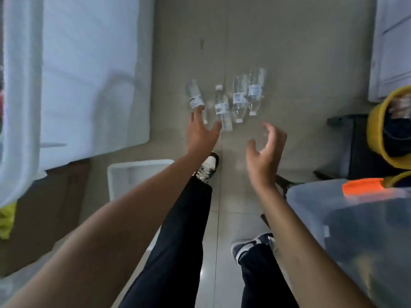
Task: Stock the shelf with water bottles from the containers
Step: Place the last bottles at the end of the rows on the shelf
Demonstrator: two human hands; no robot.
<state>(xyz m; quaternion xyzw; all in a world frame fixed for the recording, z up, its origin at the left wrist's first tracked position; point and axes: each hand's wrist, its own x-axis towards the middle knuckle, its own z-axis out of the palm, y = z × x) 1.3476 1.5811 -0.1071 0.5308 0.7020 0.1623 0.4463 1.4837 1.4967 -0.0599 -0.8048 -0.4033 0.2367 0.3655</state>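
Several clear water bottles with white labels lie on the grey tiled floor ahead of me: one at the left, one beside it, and two more to the right. My left hand reaches toward them with fingers spread, its fingertips just short of the left bottle. My right hand hovers lower and to the right, fingers curled apart, holding nothing.
A white shelf surface fills the left. A white tub sits by my left leg. A clear plastic bin with an orange patch stands at the right, with a yellow-rimmed bucket holding bottles behind it.
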